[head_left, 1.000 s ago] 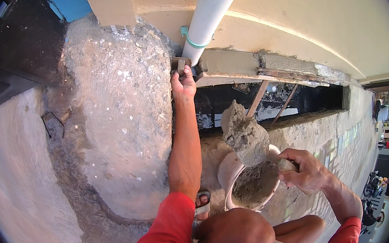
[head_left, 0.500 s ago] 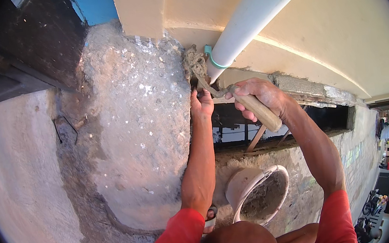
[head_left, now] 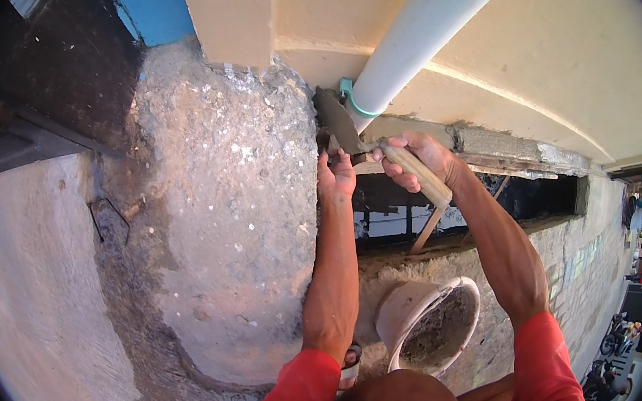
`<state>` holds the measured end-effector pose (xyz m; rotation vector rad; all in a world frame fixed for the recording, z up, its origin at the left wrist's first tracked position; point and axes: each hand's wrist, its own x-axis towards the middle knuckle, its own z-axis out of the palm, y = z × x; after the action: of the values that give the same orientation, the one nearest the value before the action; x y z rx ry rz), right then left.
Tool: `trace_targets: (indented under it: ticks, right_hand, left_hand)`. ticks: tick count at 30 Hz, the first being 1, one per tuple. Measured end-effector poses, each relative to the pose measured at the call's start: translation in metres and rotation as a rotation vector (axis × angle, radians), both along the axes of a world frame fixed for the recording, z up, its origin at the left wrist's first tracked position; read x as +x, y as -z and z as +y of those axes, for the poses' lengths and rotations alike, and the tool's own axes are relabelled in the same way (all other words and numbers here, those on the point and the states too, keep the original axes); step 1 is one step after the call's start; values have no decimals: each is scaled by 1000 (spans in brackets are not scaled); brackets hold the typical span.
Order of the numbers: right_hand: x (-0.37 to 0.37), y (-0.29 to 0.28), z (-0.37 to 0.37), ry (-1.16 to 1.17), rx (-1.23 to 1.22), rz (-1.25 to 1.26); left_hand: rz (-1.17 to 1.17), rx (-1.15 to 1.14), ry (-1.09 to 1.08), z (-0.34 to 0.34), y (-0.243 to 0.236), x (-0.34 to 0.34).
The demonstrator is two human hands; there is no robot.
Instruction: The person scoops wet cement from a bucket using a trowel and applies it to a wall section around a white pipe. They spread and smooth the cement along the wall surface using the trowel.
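My right hand (head_left: 429,158) is wrapped round the wooden handle of a trowel (head_left: 338,118). Its grey blade is pressed against the corner of the rough wall, close beside the lower end of a white pipe (head_left: 428,26). Just below the blade, my left hand (head_left: 336,176) has its fingers raised and curled at a small dark gap. A brownish edge shows by those fingertips, but what they grip is hidden. Around the pipe sits a green clamp (head_left: 355,100).
A pale bucket (head_left: 388,315) with grey mortar inside stands between my forearms. Behind it runs a long dark opening (head_left: 530,196) with a slanted wooden strip (head_left: 427,229). Rough concrete (head_left: 234,202) lies to the left. Parked motorbikes (head_left: 614,337) are far right.
The lump of mortar on the trowel is now pressed against the corner, and the blade lies flat over it. My right hand has shifted slightly left; my left hand stays at the gap.
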<state>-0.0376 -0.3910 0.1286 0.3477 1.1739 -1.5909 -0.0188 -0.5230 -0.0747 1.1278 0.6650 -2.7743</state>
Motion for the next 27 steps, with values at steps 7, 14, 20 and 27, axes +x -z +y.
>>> trace_targets:
  ticks: [7,14,20,27]
  right_hand:
    - [-5,-17,-3,-88,92,153]
    - [24,-93,-5,-269,500,484]
    - [25,-126,-21,-760,869,603]
    - [3,-116,-58,-836,890,431]
  left_hand:
    - [61,42,7,-7,-2,3]
    - [45,54,20,3,-4,-2]
    - [49,-51,46,-15,36,-1]
    - [192,-128,18,-1,11,0]
